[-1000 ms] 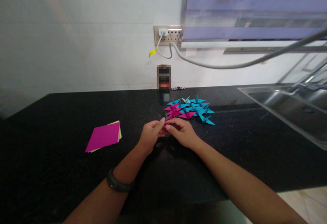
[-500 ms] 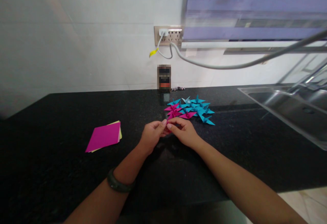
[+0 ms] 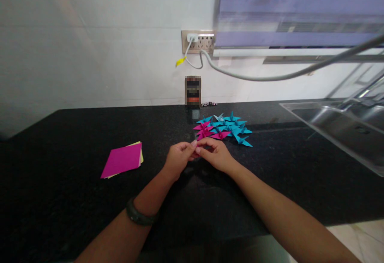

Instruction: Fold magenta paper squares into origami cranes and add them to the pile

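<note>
My left hand and my right hand meet above the dark counter, fingertips together. Between them they pinch a small folded piece of pink paper, mostly covered by the fingers. Just beyond my hands lies a group of folded paper cranes: several blue ones, a few pink ones and a pale one. To the left rests a stack of square paper, pink on top with yellow edges showing beneath.
A black granite counter spans the view. At the right is a steel sink with a faucet. Against the wall stands a blurred-out phone-shaped object with a beaded strand beside it. A grey cable hangs near the socket panel.
My hands stay in nearly the same place; the fingertips on the pink paper have shifted very slightly. The cranes and the paper stack have not moved.
</note>
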Demonstrator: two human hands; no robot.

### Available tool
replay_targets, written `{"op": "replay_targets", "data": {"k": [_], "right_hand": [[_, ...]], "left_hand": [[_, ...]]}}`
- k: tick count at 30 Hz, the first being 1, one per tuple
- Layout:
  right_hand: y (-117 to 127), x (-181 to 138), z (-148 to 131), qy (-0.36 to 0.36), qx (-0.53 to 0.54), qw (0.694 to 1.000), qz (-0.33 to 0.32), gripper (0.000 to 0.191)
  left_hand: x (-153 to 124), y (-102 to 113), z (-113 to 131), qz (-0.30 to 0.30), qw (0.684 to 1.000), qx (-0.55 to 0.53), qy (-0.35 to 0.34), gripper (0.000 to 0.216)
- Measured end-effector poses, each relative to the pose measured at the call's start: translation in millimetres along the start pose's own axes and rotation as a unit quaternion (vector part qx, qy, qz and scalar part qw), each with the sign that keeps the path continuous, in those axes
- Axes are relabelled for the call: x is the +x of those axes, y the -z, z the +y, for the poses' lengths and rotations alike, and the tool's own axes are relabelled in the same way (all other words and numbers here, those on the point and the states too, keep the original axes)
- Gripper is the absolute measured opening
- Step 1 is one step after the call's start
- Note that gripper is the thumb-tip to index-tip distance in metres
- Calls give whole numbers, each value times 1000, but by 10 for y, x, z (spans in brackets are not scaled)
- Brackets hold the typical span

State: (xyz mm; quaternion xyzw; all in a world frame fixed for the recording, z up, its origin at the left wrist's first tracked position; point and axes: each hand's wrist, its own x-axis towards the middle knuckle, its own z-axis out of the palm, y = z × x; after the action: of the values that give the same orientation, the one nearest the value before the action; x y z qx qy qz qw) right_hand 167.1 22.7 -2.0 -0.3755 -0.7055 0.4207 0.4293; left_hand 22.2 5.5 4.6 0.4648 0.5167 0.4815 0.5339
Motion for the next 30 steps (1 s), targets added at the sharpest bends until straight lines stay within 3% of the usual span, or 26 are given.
{"op": "replay_targets", "data": {"k": [17, 24, 30], "right_hand": [[47, 30, -3, -2, 12, 1000, 16, 16], [62, 47, -9, -7, 18, 999, 28, 20], [55, 39, -23, 0, 21, 1000, 18, 17]], "left_hand": [[-21, 0, 19, -35, 999, -27, -1, 32], [-22, -8, 13, -43, 998, -42, 3, 18], [-18, -5, 9, -46, 999, -28, -4, 30]]}}
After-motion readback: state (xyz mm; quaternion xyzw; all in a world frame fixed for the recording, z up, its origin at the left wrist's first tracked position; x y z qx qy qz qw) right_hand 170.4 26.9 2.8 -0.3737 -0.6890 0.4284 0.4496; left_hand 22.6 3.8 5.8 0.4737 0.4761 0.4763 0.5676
